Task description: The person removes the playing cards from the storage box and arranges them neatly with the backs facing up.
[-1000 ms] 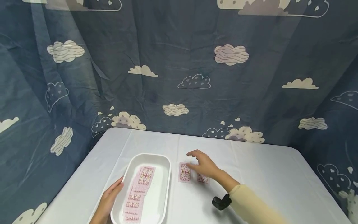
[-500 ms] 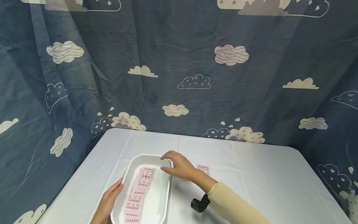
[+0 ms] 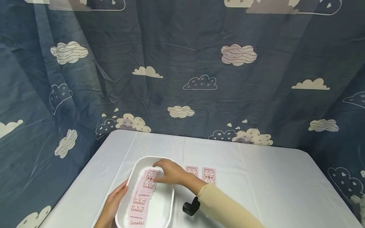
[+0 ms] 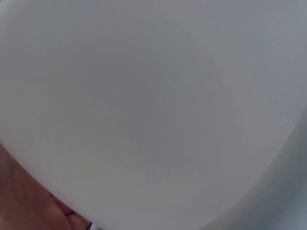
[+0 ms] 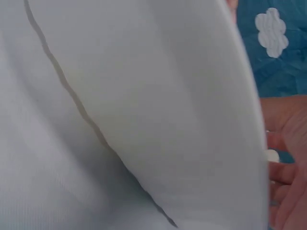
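My right hand, spread wide, hangs over the tray; overlapping cards (patterned sides up) lie inside, left of that hand. My left hand touches the tray, straight-fingered.

A white rectangular tray with rounded corners sits nearer the left edge of the white cloth-covered table, pink-and-red patterned cards overlapping in a column inside it. The left hand touches the tray's left rim. The right hand, thumb and fingers apart, is over the column's far end. 2 matching cards lie past the tray's right rim. Dark blue cloud-print fabric hangs behind.
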`<state>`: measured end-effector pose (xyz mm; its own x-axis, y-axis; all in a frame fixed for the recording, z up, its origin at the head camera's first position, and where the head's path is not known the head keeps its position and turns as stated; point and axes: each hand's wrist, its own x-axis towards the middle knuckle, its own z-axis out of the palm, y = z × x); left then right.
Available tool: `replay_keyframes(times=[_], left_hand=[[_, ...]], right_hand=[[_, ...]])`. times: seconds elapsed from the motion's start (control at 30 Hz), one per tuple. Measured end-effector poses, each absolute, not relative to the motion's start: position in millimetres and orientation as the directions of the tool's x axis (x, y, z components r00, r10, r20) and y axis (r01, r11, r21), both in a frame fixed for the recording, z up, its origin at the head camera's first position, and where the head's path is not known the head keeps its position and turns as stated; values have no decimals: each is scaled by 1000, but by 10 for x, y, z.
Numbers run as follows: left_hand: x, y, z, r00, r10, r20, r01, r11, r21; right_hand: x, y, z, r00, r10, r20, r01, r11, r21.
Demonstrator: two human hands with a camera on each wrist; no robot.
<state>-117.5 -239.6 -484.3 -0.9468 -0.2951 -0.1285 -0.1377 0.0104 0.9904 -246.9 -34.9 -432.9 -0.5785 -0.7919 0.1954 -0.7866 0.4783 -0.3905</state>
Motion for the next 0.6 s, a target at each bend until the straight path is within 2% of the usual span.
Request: replay_keyframes(times=[0.17, 0.6], left_hand=[[-1178, -2397, -4845, -944, -300, -140, -154, 23, 988], [-1180, -2399, -4849, -949, -282, -144, -157, 23, 987]], right_hand=[[-2461, -512, -4435, -593, -799, 101, -783, 542, -306], [-2367, -730, -4564, -712, -702, 35, -670, 663, -332]])
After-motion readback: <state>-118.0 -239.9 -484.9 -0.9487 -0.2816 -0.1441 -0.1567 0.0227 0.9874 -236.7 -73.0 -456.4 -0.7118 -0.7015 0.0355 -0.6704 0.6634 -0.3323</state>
